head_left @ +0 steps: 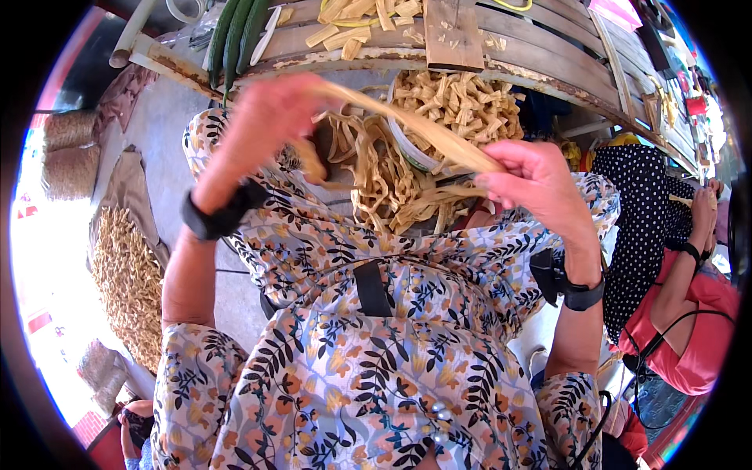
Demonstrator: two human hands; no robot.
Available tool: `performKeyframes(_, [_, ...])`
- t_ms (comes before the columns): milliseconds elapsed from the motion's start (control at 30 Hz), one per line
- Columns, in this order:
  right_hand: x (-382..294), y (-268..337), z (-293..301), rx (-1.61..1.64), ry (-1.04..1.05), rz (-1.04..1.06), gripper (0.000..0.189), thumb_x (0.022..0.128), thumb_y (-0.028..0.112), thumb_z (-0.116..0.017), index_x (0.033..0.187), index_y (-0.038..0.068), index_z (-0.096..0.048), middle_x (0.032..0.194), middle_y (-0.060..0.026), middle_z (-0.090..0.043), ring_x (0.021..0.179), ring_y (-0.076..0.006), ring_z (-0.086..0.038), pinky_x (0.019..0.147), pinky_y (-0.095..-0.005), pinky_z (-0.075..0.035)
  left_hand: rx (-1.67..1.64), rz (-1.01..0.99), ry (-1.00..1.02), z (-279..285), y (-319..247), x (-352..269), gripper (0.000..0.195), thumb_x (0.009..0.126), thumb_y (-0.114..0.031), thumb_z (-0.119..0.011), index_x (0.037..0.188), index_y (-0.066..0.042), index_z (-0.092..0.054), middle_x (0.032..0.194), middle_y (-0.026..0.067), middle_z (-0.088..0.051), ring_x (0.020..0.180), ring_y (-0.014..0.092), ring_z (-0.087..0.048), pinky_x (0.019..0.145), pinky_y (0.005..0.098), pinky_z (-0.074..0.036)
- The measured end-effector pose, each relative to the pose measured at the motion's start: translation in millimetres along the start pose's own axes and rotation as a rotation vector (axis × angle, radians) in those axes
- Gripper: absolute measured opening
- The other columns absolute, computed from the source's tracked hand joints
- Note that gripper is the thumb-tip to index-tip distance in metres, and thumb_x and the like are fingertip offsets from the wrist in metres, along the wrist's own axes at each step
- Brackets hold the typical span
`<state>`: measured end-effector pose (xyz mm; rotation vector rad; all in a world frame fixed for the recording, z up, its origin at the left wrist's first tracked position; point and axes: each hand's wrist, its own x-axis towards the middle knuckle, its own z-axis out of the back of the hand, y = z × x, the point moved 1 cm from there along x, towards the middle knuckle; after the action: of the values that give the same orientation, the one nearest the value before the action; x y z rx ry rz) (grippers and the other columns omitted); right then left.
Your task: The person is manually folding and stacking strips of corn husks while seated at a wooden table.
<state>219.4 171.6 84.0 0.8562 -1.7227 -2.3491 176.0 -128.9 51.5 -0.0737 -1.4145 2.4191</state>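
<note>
A long, flat, pale yellow strip of what looks like dried vegetable [405, 114] stretches between my two hands. My left hand [264, 126], blurred, grips its upper left end; a loose tail [310, 161] hangs below that hand. At the other end, my right hand [534, 176] pinches the strip between thumb and fingers. Beneath it, a tangled heap of similar long strips [382, 176] lies between my knees. Just beyond the heap stands a pale round basin [401, 138] piled with short, folded-looking pieces [461, 108].
A slatted wooden bench with a rusty metal frame [376, 57] crosses the front, holding cucumbers [238, 35], a wooden board [452, 41] and cut pieces [346, 35]. At left, tan pieces [126, 282] cover a cloth. A person in polka-dot cloth [631, 217] sits close at right.
</note>
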Motion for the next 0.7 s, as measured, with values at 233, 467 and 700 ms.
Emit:
performKeyframes(233, [-3.2, -9.6, -1.7, -0.052, -0.046, -0.067, 0.013, 0.085, 0.010, -0.054, 0.085, 0.004, -0.065, 0.059, 0.0007, -0.055, 0.044, -0.0028, -0.044, 0.042, -0.0167, -0.036, 0.737, -0.200, 0.039, 10.0, -23.8, 7.3, 0.071, 0.062, -0.015, -0.071, 0.127, -0.009, -0.042, 0.126, 0.0136, -0.045, 0.120, 0.030, -0.039, 0.101, 0.0377, -0.031])
performKeyframes(467, [12.9, 6.8, -20.1, -0.131, 0.141, 0.054, 0.012, 0.084, 0.011, -0.056, 0.081, 0.003, -0.064, 0.060, 0.0008, -0.057, 0.046, -0.0036, -0.047, 0.043, -0.0161, -0.039, -0.085, -0.037, 0.607, -62.3, -34.5, 1.2, 0.016, 0.080, -0.014, -0.061, 0.091, -0.003, -0.059, 0.065, 0.0033, -0.055, 0.061, 0.013, -0.055, 0.053, 0.0276, -0.043])
performKeyframes(700, [-1.3, -27.1, 22.3, -0.072, -0.087, 0.017, 0.014, 0.084, 0.011, -0.056, 0.089, 0.000, -0.065, 0.064, -0.0001, -0.059, 0.050, -0.0028, -0.048, 0.043, -0.0169, -0.038, 0.302, -0.098, 0.212, -6.5, 0.9, 14.1, 0.013, 0.080, -0.014, -0.060, 0.085, -0.002, -0.060, 0.066, 0.0058, -0.057, 0.063, 0.015, -0.056, 0.057, 0.0280, -0.045])
